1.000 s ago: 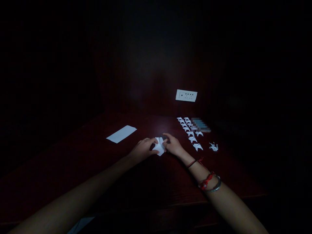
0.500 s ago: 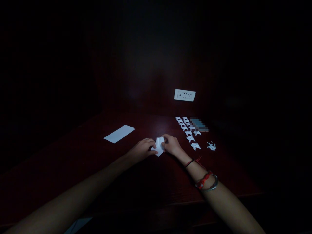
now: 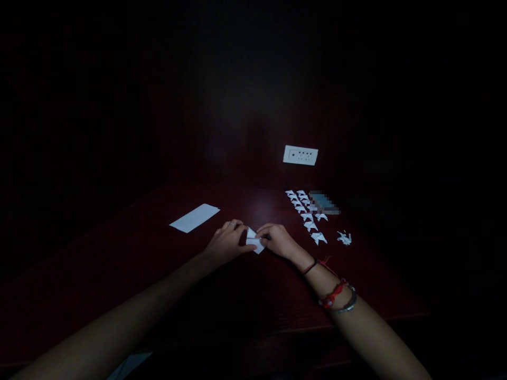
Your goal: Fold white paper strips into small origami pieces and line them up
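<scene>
The small white paper [image 3: 256, 246] lies between the two hands, partly creased, on the dark red worktop [image 3: 245, 206]. At its 9 o'clock, the left hand [image 3: 225, 243] rests a thumb on it; whether its fingers pinch it, I cannot tell. At 3 o'clock, the right hand [image 3: 282, 241] has its fingers pinching the paper's edge. The step looks like turning a flap; next seems to call for aligning and pressing the crease. Folded pieces [image 3: 306, 216] lie toward 2 o'clock, a larger sheet [image 3: 195, 218] toward 10.
</scene>
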Motion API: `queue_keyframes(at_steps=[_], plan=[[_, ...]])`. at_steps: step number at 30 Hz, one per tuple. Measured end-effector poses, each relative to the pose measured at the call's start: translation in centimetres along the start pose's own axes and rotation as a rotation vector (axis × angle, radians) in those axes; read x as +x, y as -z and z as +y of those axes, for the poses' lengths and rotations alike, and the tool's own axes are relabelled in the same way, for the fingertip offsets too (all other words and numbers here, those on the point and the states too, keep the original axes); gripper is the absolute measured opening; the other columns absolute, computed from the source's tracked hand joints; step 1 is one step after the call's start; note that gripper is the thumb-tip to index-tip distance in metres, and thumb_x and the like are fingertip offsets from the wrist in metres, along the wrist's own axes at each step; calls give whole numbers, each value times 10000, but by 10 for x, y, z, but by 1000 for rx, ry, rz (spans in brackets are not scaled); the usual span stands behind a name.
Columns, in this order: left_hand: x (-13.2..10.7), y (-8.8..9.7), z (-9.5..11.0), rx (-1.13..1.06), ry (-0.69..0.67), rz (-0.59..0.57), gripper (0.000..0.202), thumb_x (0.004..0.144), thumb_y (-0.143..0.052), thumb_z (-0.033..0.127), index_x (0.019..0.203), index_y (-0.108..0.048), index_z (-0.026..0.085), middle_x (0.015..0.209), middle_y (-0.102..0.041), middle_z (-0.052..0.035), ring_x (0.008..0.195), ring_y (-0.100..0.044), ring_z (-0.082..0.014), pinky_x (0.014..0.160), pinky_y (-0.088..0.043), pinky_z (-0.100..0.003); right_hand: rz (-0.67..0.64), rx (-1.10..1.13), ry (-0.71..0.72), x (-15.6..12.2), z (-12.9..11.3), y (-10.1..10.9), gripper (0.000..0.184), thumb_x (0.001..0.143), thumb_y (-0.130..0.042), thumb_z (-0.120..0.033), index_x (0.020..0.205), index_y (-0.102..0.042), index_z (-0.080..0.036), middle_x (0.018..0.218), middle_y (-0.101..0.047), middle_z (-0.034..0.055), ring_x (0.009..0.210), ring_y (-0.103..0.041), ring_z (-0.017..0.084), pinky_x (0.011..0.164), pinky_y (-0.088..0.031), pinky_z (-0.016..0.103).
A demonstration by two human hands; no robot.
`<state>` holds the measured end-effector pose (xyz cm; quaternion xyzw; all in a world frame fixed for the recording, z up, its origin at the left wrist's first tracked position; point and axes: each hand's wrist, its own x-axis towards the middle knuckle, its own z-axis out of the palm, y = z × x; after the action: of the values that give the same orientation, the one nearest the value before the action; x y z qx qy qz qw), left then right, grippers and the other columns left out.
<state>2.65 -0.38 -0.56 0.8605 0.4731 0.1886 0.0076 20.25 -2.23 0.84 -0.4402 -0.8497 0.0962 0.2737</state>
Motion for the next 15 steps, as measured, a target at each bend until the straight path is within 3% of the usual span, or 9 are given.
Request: queue_keyframes(at_steps=[3,7,15], plan=[[0,3,0,-1,-2,17,685,637,-433,612,1191,-321,225,1176,-368,-77,1029,-346,-282,774,-323,-399,-71,-24,120,-1,2,3,210,720,-441,-97,825,-615,-150,918,-599,37,869,-517,110,802,-354,204],[-1,5,0,-10,-162,-97,449,744,-346,541,1122,-404,305,1174,-414,-4,1066,-346,-228,820,-290,-379,-124,-50,165,-1,3,6,231,777,-391,-145,875,-600,-148,928,-602,43,882,-518,110,816,-346,216],[-6,3,3,41,-102,-111,476,753,-304,560,1134,-401,291,1203,-412,-9,1128,-289,-248,857,-244,-413,-194,-129,199,-5,2,15,235,790,-387,-197,875,-598,-139,929,-594,50,860,-519,115,794,-357,218]])
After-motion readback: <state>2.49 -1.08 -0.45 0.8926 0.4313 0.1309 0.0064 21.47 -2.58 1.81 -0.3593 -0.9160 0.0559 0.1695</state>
